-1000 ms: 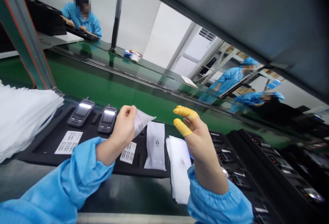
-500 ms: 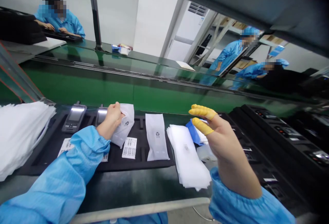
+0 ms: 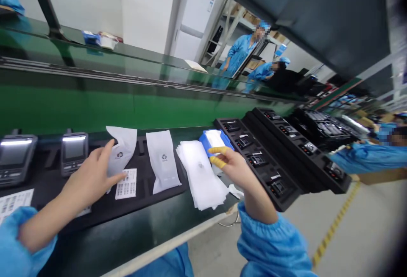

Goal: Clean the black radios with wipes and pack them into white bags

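Note:
My left hand (image 3: 90,177) hovers with fingers spread beside a white printed pouch (image 3: 125,152) in the black foam tray (image 3: 165,192). A label sheet (image 3: 127,183) lies just beyond its thumb. Two handheld devices with screens, one dark device (image 3: 15,158) and a second device (image 3: 73,152), sit left of the hand. Another white pouch (image 3: 163,162) lies flat on the tray's right part. My right hand (image 3: 241,173), with yellow finger cots, is at the blue box (image 3: 205,139) of white material. Its fingers are slightly apart, and nothing shows between them.
A stack of white pouches (image 3: 202,183) lies between tray and right hand. Black foam trays with devices (image 3: 254,158) stand at right. A green panel (image 3: 133,107) runs behind the bench. Co-workers in blue stand beyond it, and another person's blue sleeve (image 3: 365,158) is far right.
My left hand has let go of the pouch, which now rests in the tray, and its fingers have opened. My right hand has come down to the blue box. The view has swung right.

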Motion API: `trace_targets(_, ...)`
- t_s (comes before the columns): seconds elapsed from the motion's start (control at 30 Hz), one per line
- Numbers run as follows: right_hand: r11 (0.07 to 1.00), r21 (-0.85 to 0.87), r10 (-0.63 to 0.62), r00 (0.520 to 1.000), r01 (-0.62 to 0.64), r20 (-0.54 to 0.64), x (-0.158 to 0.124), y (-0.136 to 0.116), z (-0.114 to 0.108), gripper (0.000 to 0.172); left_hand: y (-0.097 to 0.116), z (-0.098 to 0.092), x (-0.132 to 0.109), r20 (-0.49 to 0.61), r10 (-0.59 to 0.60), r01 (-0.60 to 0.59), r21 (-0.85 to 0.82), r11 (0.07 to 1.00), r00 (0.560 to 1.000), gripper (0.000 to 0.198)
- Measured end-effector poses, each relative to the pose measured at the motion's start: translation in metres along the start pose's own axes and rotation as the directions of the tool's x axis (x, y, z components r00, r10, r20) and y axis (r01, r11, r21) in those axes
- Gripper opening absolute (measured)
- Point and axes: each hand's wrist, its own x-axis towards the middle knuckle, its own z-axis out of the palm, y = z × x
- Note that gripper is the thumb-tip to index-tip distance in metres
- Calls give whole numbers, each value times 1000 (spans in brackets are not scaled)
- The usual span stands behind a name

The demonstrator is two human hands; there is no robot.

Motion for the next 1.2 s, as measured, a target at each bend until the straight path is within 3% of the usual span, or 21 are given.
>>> trace_targets(0.13,982,-152,123,992,-117,31,-2,17,42,28,9,10,-8,-5,46,-42,313,949,999,74)
trace_targets(0.3,944,-230,252,967,-238,35,-3,27,73,19,29,4,-3,8,-19,15,360,933,1000,72)
trace_targets(0.43,944,-167,287,958,-285,-15,-4,28,68,6,45,8,-7,5,-16,13,374,927,1000,71)
trace_targets(0.6,968,99,244,960,-231,-140,-5,14,38,19,52,22,-18,5,63,-60,384,922,998,64)
trace_targets(0.73,899,415,180,982,-143,-52,-1,-9,30,34,52,14,-25,-70,118,-96,260,961,990,47)
trace_targets(0.83,798,586,92,989,-142,115,3,-33,51,36,54,2,-29,-68,129,-139,-176,974,989,51)
trace_targets(0.87,765,626,49,983,-150,175,3,-43,61,35,55,-1,-30,-27,94,-97,-380,920,995,58)
trace_targets(0.93,706,688,-52,957,-166,284,3,-65,84,33,54,-5,-31,142,9,100,-738,668,990,71)
trace_targets(1.0,658,731,-152,919,-181,364,-1,-89,106,32,49,-9,-34,318,-9,306,-901,309,948,73)
trace_targets(1.07,619,762,-245,876,-189,416,-6,-113,122,30,39,-16,-40,366,-3,366,-930,40,931,69)
trace_targets(1.13,590,792,-371,817,-159,441,-10,-136,134,27,25,-24,-52,328,-90,323,-944,-74,940,64)
trace_targets(1.2,556,827,-516,744,-86,424,-12,-156,142,24,7,-33,-68,310,-173,298,-950,-90,935,62)
